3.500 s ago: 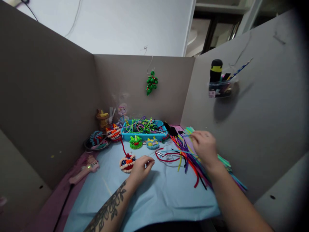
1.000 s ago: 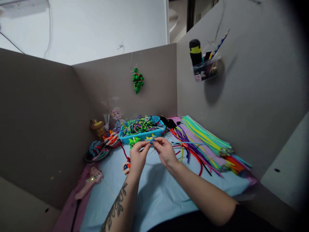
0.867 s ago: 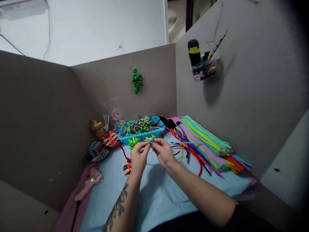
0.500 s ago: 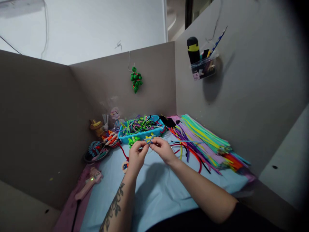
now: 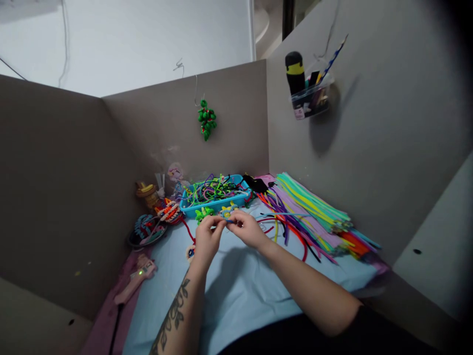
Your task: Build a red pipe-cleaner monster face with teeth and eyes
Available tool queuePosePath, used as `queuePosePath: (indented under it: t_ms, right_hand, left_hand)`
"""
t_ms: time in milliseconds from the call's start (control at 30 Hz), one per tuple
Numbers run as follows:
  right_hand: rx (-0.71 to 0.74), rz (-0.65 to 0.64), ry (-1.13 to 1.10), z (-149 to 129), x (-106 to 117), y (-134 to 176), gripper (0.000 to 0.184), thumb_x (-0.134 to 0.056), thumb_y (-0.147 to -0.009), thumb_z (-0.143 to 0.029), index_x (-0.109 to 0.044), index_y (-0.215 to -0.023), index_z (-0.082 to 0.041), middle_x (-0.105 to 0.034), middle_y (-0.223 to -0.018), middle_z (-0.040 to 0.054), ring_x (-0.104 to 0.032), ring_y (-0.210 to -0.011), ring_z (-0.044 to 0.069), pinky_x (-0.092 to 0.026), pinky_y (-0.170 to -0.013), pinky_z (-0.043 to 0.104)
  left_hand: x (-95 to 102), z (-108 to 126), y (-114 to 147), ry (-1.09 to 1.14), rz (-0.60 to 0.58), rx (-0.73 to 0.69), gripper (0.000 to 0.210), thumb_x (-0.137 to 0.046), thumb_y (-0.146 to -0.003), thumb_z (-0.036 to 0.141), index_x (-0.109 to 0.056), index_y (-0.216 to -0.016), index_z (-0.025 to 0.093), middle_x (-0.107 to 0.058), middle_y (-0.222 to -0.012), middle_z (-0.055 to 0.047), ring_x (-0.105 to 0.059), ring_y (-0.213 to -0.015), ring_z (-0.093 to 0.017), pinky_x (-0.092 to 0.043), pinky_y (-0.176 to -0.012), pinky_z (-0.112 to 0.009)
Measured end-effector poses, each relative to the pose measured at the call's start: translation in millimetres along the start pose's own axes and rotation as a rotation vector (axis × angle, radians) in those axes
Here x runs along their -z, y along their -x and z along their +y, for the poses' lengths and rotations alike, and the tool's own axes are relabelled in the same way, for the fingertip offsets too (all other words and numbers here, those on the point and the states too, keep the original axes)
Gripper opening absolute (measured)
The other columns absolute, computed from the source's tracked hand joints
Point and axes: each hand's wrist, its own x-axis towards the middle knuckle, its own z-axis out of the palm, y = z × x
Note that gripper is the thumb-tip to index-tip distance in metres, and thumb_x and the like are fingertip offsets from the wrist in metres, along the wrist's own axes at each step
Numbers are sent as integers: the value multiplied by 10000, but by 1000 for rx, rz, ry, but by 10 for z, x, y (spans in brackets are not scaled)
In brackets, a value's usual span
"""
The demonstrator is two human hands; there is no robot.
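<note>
Between the fingertips of my left hand [image 5: 209,234] and my right hand [image 5: 249,229] runs a short blue pipe cleaner [image 5: 229,221]; both hands are closed in a pinch on it. Just beyond my fingers lies a blue and yellow fuzzy figure [image 5: 228,209]; whether the strand is joined to it I cannot tell. Beside it, behind my left hand, sits a green fuzzy figure [image 5: 203,213]. Left of my left wrist, a cream and orange fuzzy piece [image 5: 190,253] is partly covered.
A blue tray [image 5: 207,208] of tangled pipe cleaners stands behind the hands. Bundled pipe cleaners [image 5: 314,207] lie at right. At left are a dark bowl [image 5: 148,241] and a pink glue gun [image 5: 136,281]. A clear box [image 5: 310,103] hangs on the right panel.
My fingers have come slightly nearer to me, and the blue and yellow figure shows more beyond them. The blue strand is now visible between my fingertips. The view has shifted slightly.
</note>
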Motion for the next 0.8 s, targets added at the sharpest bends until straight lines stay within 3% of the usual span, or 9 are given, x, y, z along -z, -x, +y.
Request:
queuePosePath:
  t_ms: [200, 333, 533, 700, 800]
  right_hand:
    - [-154, 63, -295, 102, -97, 20, 135, -621, -726, -280, -619, -667, -160, -559, -675, -4, -500, -656, 125, -394, -617, 245]
    - [-193, 123, -280, 106, -109, 29, 154, -649, -696, -306, -632, -651, -160, -561, -654, -1, -495, -636, 130, -384, -600, 252]
    - [-326, 127, -323, 88, -111, 33, 177, -666, -667, -319, -632, -609, -156, -565, -577, -13, -478, -563, 117, -367, -569, 251]
    - [-354, 118, -320, 121, -133, 39, 155, -677, -648, -301, -654, -595, -157, -578, -560, -15, -489, -554, 119, -369, -550, 248]
    - [-339, 66, -323, 169, -103, 25, 155, -678, -660, -307, -689, -663, -152, -628, -629, 7, -534, -609, 133, -408, -598, 259]
  left_hand:
    - [-117, -139, 14, 255, 25, 186, 219, -597, -757, 353, -633, -788, 139, -608, -664, -18, -548, -636, -124, -442, -629, -237]
    - [-139, -157, 5, 281, 44, 210, 237, -643, -703, 365, -663, -758, 136, -637, -678, -35, -565, -656, -141, -447, -638, -250]
    - [-126, -103, 10, 109, 69, 110, 192, -611, -737, 331, -676, -712, 152, -650, -697, -37, -582, -697, -156, -450, -651, -260]
    - [-128, -40, 24, -19, 60, -112, 148, -576, -777, 278, -662, -731, 167, -625, -747, -40, -563, -728, -144, -439, -681, -254]
    - [-134, -59, 11, -10, 22, -75, 165, -558, -789, 293, -642, -731, 163, -609, -759, -39, -552, -734, -143, -437, -670, -247]
